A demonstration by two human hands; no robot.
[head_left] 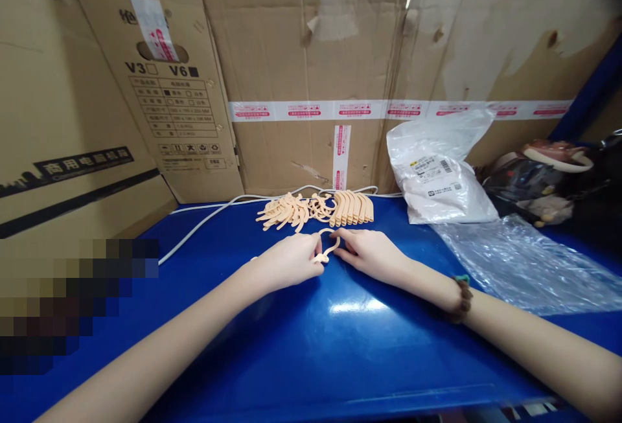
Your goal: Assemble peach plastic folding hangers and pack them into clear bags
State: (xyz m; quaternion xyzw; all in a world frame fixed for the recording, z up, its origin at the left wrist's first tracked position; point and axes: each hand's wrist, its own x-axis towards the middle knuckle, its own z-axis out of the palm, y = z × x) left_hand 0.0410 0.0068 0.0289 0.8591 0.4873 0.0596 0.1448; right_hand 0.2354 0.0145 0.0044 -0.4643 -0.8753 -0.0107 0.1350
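Between my two hands is a thin beige curved hook (333, 249), apparently plastic. My left hand (291, 260) is closed on its lower end, where a small knob shows by the fingertips. The fingers of my right hand (372, 251) pinch the hook's curved side. Just beyond them lie a loose pile of beige curved strips (284, 210), a few beige hooks (321, 206) in the middle, and a neat row of bent beige pieces (352, 208) lined up side by side. A small beige tip shows beside my left wrist, mostly hidden.
A white plastic bag (442, 177) with labels stands at the back right of the blue table (311, 358). In front of it lies clear plastic film (529, 264). A white cable (194, 232) runs behind the pieces. Cardboard (301, 54) walls the back and left.
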